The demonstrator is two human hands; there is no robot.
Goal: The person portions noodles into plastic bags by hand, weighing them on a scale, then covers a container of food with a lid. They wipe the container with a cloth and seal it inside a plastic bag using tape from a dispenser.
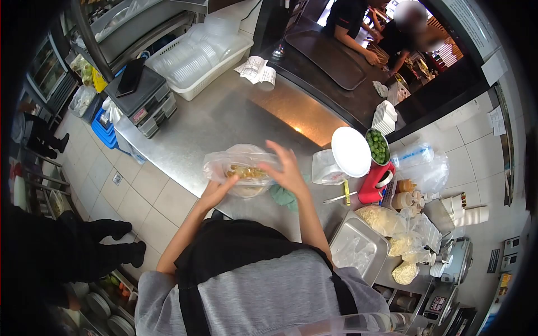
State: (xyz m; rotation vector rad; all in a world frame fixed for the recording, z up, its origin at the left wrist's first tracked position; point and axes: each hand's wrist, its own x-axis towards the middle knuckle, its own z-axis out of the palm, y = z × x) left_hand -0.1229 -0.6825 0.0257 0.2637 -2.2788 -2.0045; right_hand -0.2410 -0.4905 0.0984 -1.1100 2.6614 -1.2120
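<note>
A clear plastic bag with yellowish-brown food in it lies over a round pale bowl on the steel counter. My left hand grips the near left side of the bag, thumb on top and the other fingers partly hidden beneath. At the bag's right side, my right hand is open, its fingers spread and the forefinger raised. Just under my right wrist sits a crumpled green cloth.
A white basket of clear plastic containers stands at the back left, beside stacked dark boxes. To the right are a white plate, green limes, a red tape dispenser and a metal tray. People stand beyond the pass and at left.
</note>
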